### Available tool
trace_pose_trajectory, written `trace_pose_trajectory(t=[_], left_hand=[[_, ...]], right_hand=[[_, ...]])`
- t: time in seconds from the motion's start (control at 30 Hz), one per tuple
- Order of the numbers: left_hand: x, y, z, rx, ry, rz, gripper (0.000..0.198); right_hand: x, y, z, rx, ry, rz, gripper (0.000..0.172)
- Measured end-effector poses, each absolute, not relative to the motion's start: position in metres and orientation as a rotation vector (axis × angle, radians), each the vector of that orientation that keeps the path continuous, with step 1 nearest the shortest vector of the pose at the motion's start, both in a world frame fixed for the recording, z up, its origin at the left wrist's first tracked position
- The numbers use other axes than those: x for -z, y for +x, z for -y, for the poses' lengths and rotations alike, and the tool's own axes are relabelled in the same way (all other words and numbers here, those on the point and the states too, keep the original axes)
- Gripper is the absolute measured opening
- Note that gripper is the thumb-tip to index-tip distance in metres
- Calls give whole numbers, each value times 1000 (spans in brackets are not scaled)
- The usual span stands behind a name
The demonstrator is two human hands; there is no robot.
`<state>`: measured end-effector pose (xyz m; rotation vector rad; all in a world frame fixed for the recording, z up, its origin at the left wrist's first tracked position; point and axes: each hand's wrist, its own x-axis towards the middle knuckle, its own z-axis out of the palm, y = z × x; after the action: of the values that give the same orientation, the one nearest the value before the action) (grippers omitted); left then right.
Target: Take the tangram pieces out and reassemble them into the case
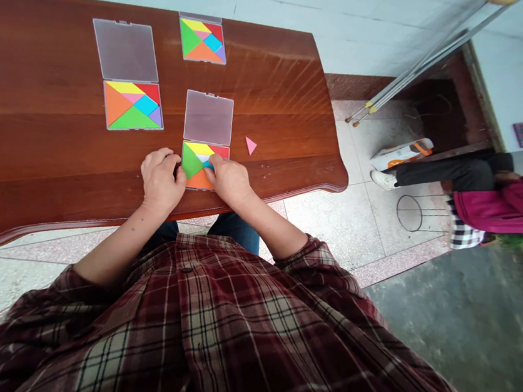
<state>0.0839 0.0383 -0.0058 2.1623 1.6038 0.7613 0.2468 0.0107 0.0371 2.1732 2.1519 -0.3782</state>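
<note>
An open clear plastic tangram case [208,118] lies near the table's front edge, its lid laid back. In its tray are a yellow piece [197,149], a red piece [219,151], a large green triangle [190,163], an orange triangle [199,181] and a blue piece [207,164]. My left hand [164,175] rests at the tray's left edge, fingers loosely bent and thumb apart. Over the tray's right side is my right hand [229,180], fingers closed with their tips at the blue piece; they hide what they hold, if anything. A small pink triangle [250,145] lies loose on the table.
Two more open tangram cases with filled trays, one at left [133,106] and one at the back [203,41], lie on the brown wooden table [40,101]. Crutches [408,71] lean at the wall. A seated person [502,198] is at right, by a white box [401,153].
</note>
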Motion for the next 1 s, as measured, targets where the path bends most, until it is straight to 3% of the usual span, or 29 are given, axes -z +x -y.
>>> trace_pose_trajectory(t=[1.0], left_hand=[[4, 83, -38, -723, 2124, -1590, 14]], right_hand=[[-48, 306, -2, 664, 2343, -2166, 42]])
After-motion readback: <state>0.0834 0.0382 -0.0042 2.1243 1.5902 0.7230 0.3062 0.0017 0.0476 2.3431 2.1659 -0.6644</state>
